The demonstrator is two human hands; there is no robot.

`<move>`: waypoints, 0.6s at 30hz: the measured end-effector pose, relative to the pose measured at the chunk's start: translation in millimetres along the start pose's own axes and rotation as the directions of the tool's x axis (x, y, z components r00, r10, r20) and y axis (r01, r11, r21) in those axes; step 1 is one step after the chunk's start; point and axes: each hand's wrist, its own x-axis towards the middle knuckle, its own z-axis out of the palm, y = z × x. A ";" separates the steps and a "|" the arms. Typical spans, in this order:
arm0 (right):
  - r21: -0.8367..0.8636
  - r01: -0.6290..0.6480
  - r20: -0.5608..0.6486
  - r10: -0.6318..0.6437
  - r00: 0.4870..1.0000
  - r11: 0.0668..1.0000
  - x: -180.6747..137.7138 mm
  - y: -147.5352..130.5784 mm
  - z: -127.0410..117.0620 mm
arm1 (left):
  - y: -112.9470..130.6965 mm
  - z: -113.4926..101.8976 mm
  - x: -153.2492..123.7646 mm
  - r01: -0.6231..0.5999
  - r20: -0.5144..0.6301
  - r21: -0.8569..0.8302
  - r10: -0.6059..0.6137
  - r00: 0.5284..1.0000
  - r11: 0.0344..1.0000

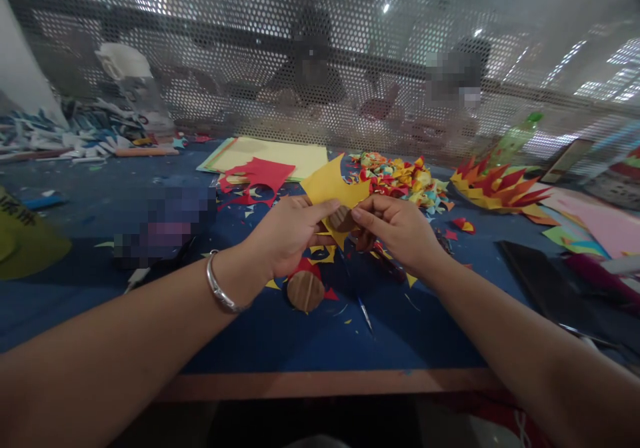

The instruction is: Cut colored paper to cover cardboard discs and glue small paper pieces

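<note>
In front of me my left hand (287,231) pinches a pointed, cut sheet of yellow paper (327,180) between thumb and fingers. A small round brown disc (341,219), striped like corrugated cardboard, lies against the paper. The thumb and fingertips of my right hand (400,229) close on the disc's right edge. Below my hands a second brown disc (305,292) rests on the blue table with red paper behind it. A thin pen-like tool (366,317) lies to its right. Something dark reddish under my right hand is partly hidden.
Cut red paper (263,176) and pale yellow sheets (280,151) lie behind my hands. A heap of coloured paper pieces (400,178) and a flame-like paper crown (495,188) are at right. A black phone-like slab (543,278) lies nearer. A perforated metal screen (210,75) stands behind.
</note>
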 end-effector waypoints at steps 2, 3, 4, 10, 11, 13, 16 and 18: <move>0.010 -0.005 -0.004 0.005 1.000 1.000 -0.3 -1.1 0.7 | 0.6 -0.3 0.8 0.007 -0.002 -0.002 -0.007 1.000 1.000; 0.014 -0.011 -0.006 0.011 1.000 1.000 -0.4 -1.6 1.0 | 0.8 -0.5 1.3 0.009 0.002 -0.005 -0.009 1.000 1.000; 0.017 -0.017 -0.009 0.017 1.000 1.000 -0.5 -2.0 1.2 | 0.8 -0.8 1.9 0.008 0.009 -0.008 -0.008 1.000 1.000; 0.008 -0.032 -0.012 0.032 0.999 0.999 -1.1 -2.1 1.6 | -0.5 -2.8 4.9 0.016 0.029 0.011 -0.016 0.999 1.000; 0.007 -0.030 -0.013 0.030 0.999 1.000 -1.1 -1.7 1.6 | -0.5 -2.9 5.0 0.017 0.029 0.013 -0.017 0.999 1.000; 0.013 -0.027 -0.015 0.027 1.000 1.000 -1.2 -0.9 1.6 | 0.0 -3.1 4.6 0.015 0.029 0.018 -0.016 0.999 1.000; 0.034 -0.022 -0.017 0.023 1.000 0.999 -1.1 -0.3 1.9 | 1.7 -4.2 3.3 0.005 0.036 0.035 -0.006 0.999 0.999; 0.046 -0.015 -0.017 0.016 1.000 0.999 -1.2 -0.7 2.2 | 2.5 -6.0 2.8 -0.023 0.067 0.064 0.018 0.998 0.998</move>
